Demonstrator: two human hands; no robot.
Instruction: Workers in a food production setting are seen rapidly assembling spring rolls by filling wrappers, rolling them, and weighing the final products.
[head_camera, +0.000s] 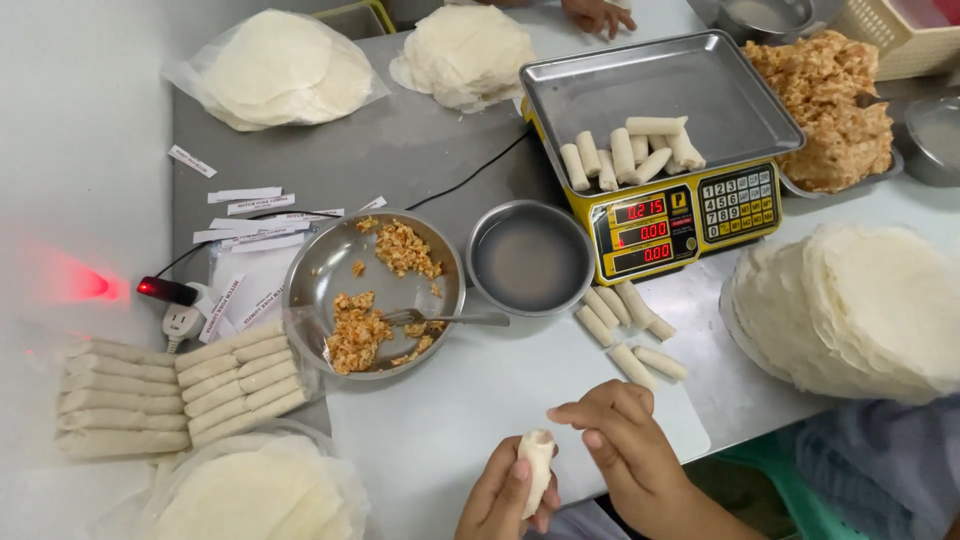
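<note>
My left hand (500, 495) holds a small rolled spring roll (537, 465) upright at the bottom of the head view. My right hand (625, 440) sits beside it with fingertips curled at the roll's top end. Both hands hover over a white cutting board (450, 400). Left of them is a metal bowl (320, 270) with orange filling and a spoon (450, 319). A small bowl of cloudy liquid (530, 258) stands behind the board. Several finished rolls (625, 325) lie loose on the board's right side.
A yellow scale (680, 215) carries a metal tray with several rolls (630, 150). Wrapper stacks lie at right (860, 310), bottom left (250, 490) and at the back (465, 50). Packed rolls (170, 390), paper labels (255, 230), a filling tray (830, 105) and another person's hand (598, 14) are around.
</note>
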